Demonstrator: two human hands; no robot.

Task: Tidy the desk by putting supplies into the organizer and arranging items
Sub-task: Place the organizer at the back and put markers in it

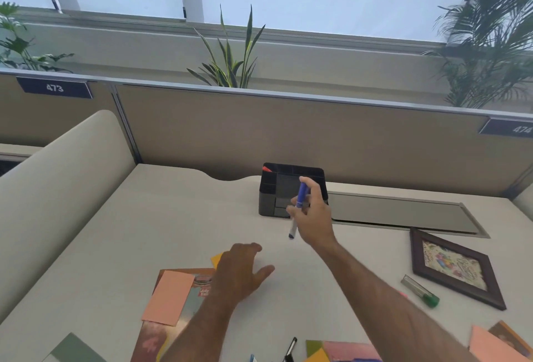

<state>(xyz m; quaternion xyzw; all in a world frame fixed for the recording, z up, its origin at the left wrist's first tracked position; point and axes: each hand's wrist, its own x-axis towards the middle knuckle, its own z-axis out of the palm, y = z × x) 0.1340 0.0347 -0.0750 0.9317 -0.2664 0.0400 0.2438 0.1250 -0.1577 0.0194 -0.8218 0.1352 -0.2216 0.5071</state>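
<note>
A black desk organizer (pixel 271 188) stands at the back of the desk, with something red in its rear left compartment. My right hand (pixel 313 217) holds a blue marker (pixel 300 203) just in front of the organizer, the marker's white end pointing down. My left hand (pixel 239 272) hovers lower over the desk, fingers relaxed, above a yellow sticky note (pixel 217 258) and a magazine (pixel 184 304) with a salmon paper (pixel 168 298) on it.
A framed picture (pixel 455 269) lies flat at right, a green-capped marker (pixel 421 291) beside it. A black pen (pixel 290 348), coloured papers (pixel 343 351) and salmon cards (pixel 490 346) lie at the near edge. A grey cable flap (pixel 398 211) runs behind; partition walls enclose the desk.
</note>
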